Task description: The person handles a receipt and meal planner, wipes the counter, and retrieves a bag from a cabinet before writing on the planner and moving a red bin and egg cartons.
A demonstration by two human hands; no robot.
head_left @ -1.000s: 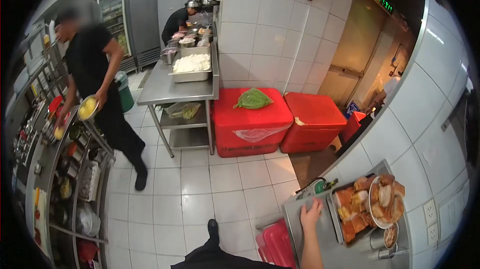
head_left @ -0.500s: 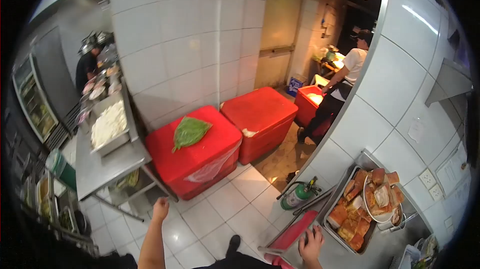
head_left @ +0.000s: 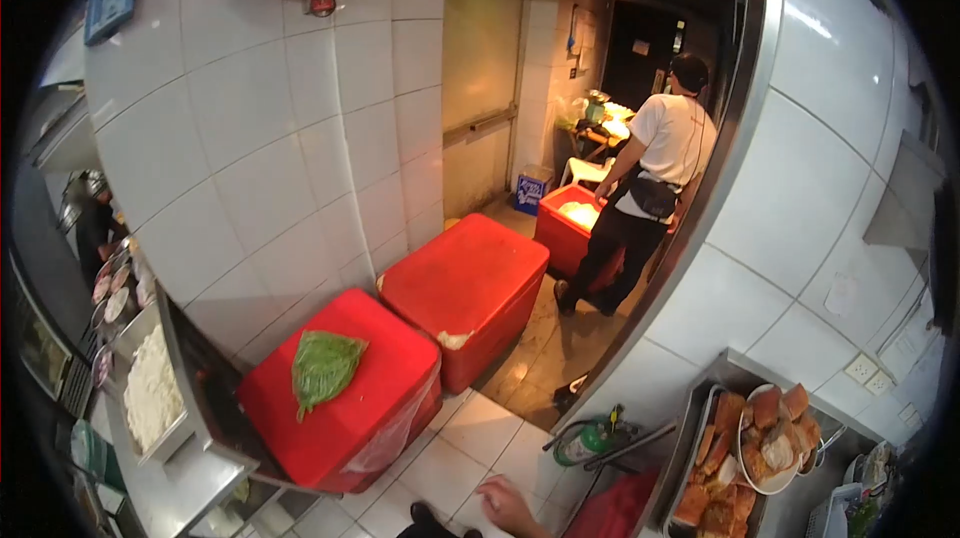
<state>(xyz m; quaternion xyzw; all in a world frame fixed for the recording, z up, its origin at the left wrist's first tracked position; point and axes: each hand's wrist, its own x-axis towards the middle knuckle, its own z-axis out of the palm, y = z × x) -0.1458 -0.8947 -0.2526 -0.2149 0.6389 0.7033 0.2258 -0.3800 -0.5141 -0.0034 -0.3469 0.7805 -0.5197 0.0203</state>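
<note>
My right hand [head_left: 507, 506] shows at the bottom edge, over the white floor tiles. Its fingers look loosely curled, and I see nothing in them. Left of it is the dark tip of my shoe [head_left: 426, 514]. My left hand is out of view. Nearest to the right hand are a green fire extinguisher [head_left: 583, 445] by the wall end and a red surface [head_left: 615, 505] beside the steel counter. A tray of browned meat chunks [head_left: 716, 513] sits on that counter, partly cut off below, with a white bowl of more chunks [head_left: 768, 486] over it.
Two red cooler boxes [head_left: 465, 268] line the tiled wall; a green plastic bag [head_left: 327, 370] lies on the nearer one. At left, a steel table holds a pan of white food [head_left: 153, 393]. A person [head_left: 665, 153] stands in the doorway beside another red box [head_left: 570, 238].
The view has swung and moved toward the doorway. My left hand has left the frame. My right hand has gone from beside the counter to over the floor, its fingers now curled.
</note>
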